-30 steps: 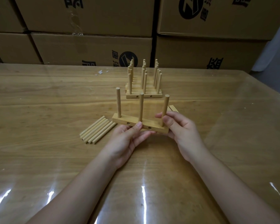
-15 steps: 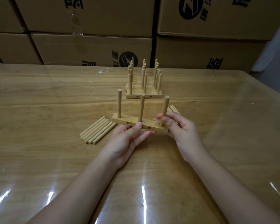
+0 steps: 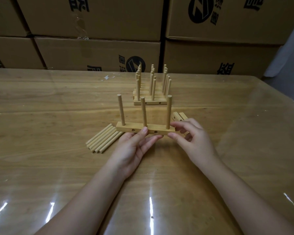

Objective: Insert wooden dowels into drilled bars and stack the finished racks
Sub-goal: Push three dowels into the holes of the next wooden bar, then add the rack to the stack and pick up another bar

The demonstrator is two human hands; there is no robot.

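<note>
I hold a wooden rack [image 3: 153, 131] above the table: a drilled bar with three upright dowels. My left hand [image 3: 134, 150] grips the bar from below, thumb pressed on its front face between two side holes. My right hand [image 3: 192, 141] pinches the bar's right end, forefinger on top and thumb underneath. Beyond it stands a stack of finished racks [image 3: 151, 92] with several upright dowels. Several loose dowels [image 3: 103, 139] lie side by side to the left of my left hand. Two bare bars [image 3: 179, 116] lie behind my right hand, partly hidden.
The work goes on at a wooden table [image 3: 58, 107] under a shiny clear cover. Large cardboard boxes [image 3: 100, 48] are stacked along its far edge. White scraps [image 3: 106, 77] lie near the back.
My right hand let go of the rightmost dowel and slid to the bar's right end. The rack has levelled and lifted slightly. My left hand keeps its grip.
</note>
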